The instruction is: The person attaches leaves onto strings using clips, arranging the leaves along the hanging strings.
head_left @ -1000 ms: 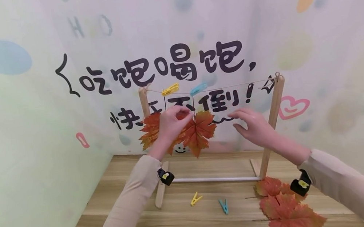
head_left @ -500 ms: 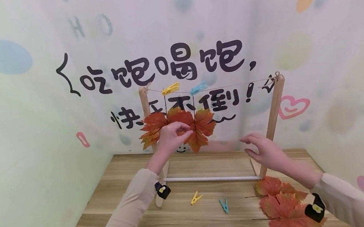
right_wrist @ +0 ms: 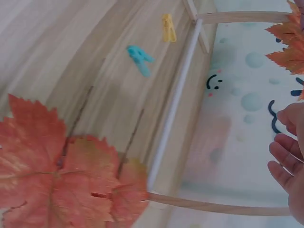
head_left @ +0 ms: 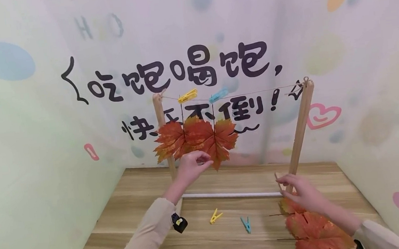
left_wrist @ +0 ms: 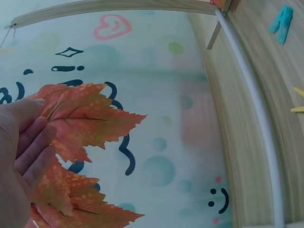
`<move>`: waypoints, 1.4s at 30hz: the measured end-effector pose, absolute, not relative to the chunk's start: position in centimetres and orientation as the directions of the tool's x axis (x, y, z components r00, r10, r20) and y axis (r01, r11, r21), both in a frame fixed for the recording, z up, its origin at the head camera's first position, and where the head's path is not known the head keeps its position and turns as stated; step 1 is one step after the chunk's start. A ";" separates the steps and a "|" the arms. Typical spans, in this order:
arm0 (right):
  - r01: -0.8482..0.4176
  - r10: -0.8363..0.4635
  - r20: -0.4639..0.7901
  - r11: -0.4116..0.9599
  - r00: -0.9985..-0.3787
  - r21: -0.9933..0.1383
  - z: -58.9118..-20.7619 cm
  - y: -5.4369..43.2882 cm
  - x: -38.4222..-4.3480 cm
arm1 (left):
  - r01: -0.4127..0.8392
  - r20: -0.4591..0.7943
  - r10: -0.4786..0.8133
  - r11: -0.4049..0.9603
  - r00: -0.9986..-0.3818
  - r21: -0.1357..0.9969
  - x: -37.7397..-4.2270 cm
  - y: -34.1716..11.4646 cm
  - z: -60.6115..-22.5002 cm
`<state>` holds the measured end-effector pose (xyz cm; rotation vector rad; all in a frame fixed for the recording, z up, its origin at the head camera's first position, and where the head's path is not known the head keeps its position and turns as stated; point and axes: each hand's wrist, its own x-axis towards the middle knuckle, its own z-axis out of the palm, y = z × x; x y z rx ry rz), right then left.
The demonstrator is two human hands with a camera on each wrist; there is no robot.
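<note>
Two orange-red maple leaves hang by their stems from a string. A yellow clothespin holds the left leaf, a blue clothespin the right leaf. My left hand is just in front of their lower edges, fingers loosely bent, gripping nothing; in the left wrist view the leaf appears beside its thumb. My right hand, loosely bent and holding nothing, is above several maple leaves piled on the table at the right. Their stems point left.
The string runs between two wooden posts, joined low down by a white rod. A loose yellow clothespin and a blue one lie on the wooden table. A printed backdrop stands behind.
My left hand has lowered along the hanging leaves, which stay up on the string. My right hand has moved away from the string, down and right to above the piled leaves.
</note>
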<state>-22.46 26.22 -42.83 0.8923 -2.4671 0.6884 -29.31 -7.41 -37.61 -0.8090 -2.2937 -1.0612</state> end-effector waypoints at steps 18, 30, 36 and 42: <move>-0.584 -0.440 0.386 0.634 -0.811 -0.506 -50.6 29.3 -20.2 | 0.589 0.495 0.321 0.474 -0.808 0.654 -28.5 -6.0 -41.0; -0.460 -0.491 0.113 0.676 -0.864 -0.576 -54.3 29.2 -19.3 | 0.535 0.401 0.358 0.484 -0.843 0.692 -27.8 -5.4 -43.8; -0.446 -0.493 0.065 0.714 -0.868 -0.540 -55.8 29.0 -18.7 | 0.519 0.369 0.377 0.472 -0.849 0.713 -27.6 -5.4 -45.2; -0.493 -0.512 0.090 0.742 -0.854 -0.455 -56.8 28.8 -18.3 | 0.485 0.335 0.373 0.458 -0.866 0.745 -27.3 -5.2 -46.5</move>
